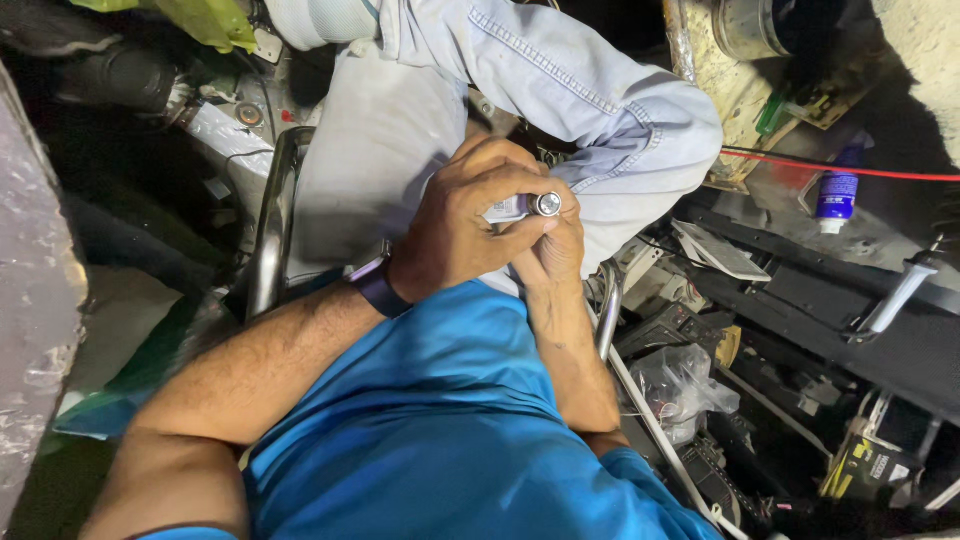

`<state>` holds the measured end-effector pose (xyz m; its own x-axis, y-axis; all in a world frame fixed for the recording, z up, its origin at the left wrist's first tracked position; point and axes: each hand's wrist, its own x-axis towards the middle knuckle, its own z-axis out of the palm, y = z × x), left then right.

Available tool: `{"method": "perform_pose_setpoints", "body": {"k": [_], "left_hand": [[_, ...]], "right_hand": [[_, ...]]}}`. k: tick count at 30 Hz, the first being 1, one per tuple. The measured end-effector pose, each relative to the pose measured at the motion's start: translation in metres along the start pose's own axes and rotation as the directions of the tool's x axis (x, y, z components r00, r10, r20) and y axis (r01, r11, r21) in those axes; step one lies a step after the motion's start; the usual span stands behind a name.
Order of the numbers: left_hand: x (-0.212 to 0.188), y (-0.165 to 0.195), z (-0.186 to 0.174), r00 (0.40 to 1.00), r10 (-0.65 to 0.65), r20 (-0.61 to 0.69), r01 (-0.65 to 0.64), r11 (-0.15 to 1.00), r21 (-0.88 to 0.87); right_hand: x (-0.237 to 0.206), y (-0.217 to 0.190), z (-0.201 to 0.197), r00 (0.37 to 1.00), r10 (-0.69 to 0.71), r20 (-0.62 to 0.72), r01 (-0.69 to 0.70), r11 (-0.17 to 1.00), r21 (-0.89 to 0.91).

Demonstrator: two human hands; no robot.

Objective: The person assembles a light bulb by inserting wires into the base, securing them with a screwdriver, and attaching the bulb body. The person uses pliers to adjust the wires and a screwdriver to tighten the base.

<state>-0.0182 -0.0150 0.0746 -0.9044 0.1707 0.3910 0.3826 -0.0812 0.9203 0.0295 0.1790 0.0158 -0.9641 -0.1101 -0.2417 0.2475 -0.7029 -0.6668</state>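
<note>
A: Head view, looking down over a blue shirt (440,440). What are the hands on?

B: Both meet at centre frame on one small thing: a slim silver tube (520,207) with a round metal end cap facing right and slightly up toward the camera. The left hand (465,225) lies over it, fingers (500,180) curled round the barrel, thumb pressed along the near side just behind the cap. A dark band (380,287) sits on that wrist.

A: And the right hand?

B: The right hand (555,250) comes up from underneath, tucked just below and to the right of the cap. Its fingers are bunched narrow and touch the left thumb; whether they actually pinch the tube I cannot tell, since the left hand covers the contact.

A: How does the tube lie?

B: Its long axis runs nearly level, left to right. The capped end pokes out on the right, past the left fingers; the other end is buried in the left palm. So the exposed tip is on the right hand's side, and that hand is nearer to it.

A: Around them?

B: Directly behind the hands is a bent leg in pale denim (590,90). To the left, a curved chrome bar (272,220). Far right, a blue and white bottle (838,190) stands upside down beside a red cable (850,168). Near right, a crumpled clear plastic bag (680,385) among dark clutter.
</note>
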Motion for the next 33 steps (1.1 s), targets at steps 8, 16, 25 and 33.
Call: {"method": "perform_pose_setpoints", "body": {"k": [8,16,25,33], "left_hand": [[0.001,0.003,-0.007,1.0,-0.016,-0.002,0.016,0.999,-0.05],[0.003,0.001,-0.01,0.997,-0.077,0.031,0.081,0.986,-0.149],[0.001,-0.002,-0.01,0.991,-0.122,0.059,0.131,0.976,-0.174],[-0.002,-0.003,-0.01,0.991,-0.12,0.062,0.129,0.978,-0.164]], "right_hand": [[0.003,0.0,0.007,1.0,-0.021,-0.001,0.021,0.999,-0.05],[0.002,-0.004,0.019,0.999,-0.043,-0.005,0.042,0.992,-0.12],[-0.001,0.0,0.038,0.988,-0.148,-0.051,0.137,0.976,-0.17],[-0.003,0.002,0.032,0.994,-0.071,-0.087,0.066,0.996,-0.054]]}}
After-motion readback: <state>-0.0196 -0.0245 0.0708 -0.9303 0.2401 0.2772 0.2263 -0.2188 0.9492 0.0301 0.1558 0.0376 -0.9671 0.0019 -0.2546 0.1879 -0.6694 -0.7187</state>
